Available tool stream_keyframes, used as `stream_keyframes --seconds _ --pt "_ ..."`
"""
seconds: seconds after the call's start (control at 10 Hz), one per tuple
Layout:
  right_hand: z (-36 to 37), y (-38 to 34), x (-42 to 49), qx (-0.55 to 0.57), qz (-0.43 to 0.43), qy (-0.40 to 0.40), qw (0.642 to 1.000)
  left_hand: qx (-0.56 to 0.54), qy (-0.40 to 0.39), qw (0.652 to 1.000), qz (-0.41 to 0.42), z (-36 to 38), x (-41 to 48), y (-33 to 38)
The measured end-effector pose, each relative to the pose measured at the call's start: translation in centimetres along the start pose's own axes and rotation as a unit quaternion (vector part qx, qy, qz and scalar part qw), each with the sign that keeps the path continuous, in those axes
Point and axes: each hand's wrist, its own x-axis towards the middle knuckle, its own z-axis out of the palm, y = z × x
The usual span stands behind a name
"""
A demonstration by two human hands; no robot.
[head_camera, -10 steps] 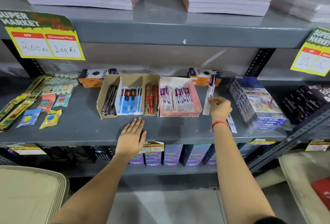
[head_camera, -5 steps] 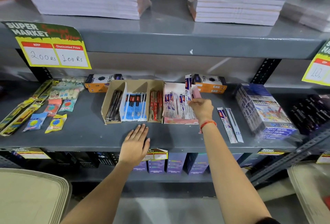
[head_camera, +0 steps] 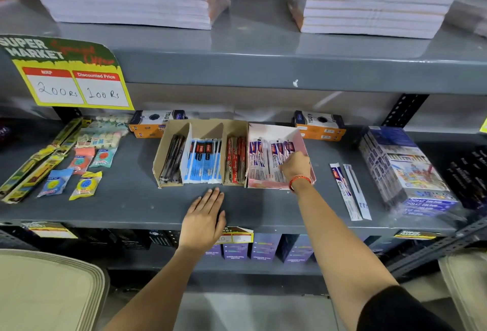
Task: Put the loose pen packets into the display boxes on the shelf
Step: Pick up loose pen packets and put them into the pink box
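My right hand (head_camera: pixel 295 167) has dropped into the pink box (head_camera: pixel 307 151), fingers grasping the packet (head_camera: pixel 286 158) among the others. My left hand (head_camera: pixel 204 218) stays flat, released, on the shelf (head_camera: pixel 126 199). Two packets (head_camera: pixel 349 191) remain loose.

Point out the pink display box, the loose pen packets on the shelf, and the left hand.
pink display box (head_camera: pixel 274 130): head view, inner back wall.
loose pen packets (head_camera: pixel 344 191): head view, middle of the printed one.
left hand (head_camera: pixel 204 218): head view, back of hand.
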Motion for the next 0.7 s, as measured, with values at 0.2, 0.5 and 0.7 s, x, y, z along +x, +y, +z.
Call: stream_keyframes --seconds 0.2,0.5,0.7 --pt "1.1 -2.2 0.2 -0.015 -0.039 0.003 0.999 -0.012 0.01 1.0 0.004 0.0 0.1 0.0" --pt "3.0 -2.6 0.3 -0.045 -0.021 -0.029 0.998 -0.008 0.016 1.0 0.006 -0.1 0.1 0.1" --pt "3.0 -1.9 1.1 0.001 -0.006 -0.032 0.999 -0.008 0.017 1.0 0.007 -0.2 0.1 0.1"
